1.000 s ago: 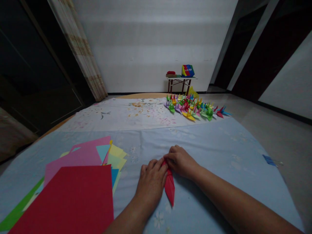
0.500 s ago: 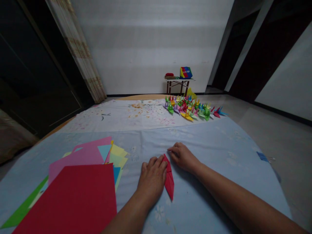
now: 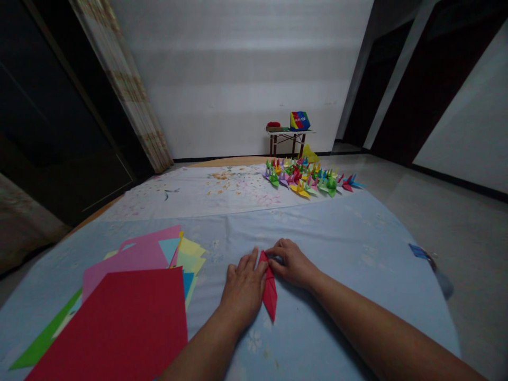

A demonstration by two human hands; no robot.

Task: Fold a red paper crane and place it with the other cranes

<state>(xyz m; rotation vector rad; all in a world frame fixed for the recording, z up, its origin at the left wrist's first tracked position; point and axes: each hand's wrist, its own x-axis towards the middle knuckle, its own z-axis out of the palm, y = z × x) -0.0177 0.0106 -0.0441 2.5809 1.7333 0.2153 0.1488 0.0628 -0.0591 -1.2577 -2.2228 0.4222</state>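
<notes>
A narrow piece of red folded paper [image 3: 270, 296], pointed at both ends, lies on the blue tablecloth in front of me. My left hand [image 3: 244, 286] rests flat along its left side, fingers stretched out and the fingertips pressing near the upper part. From the right, my right hand [image 3: 291, 262] reaches to the paper's upper end, with thumb and index finger closed at its edge. My fingers hide part of the upper folds. Left of my hands is a stack of coloured paper sheets, with a large red sheet [image 3: 123, 323] on top at the front.
Pink sheets [image 3: 130, 259] and yellow sheets [image 3: 190, 254] show in the stack. Many-coloured paper cranes [image 3: 305, 177] crowd the table's far right. Behind the table, a small stand [image 3: 291, 132] bears a colourful box [image 3: 299, 121]. A blue object [image 3: 417, 251] lies at the right edge.
My right hand has moved left and closed on the upper end of the red folded paper. My left hand stays on the paper. The whole view has shifted slightly.
</notes>
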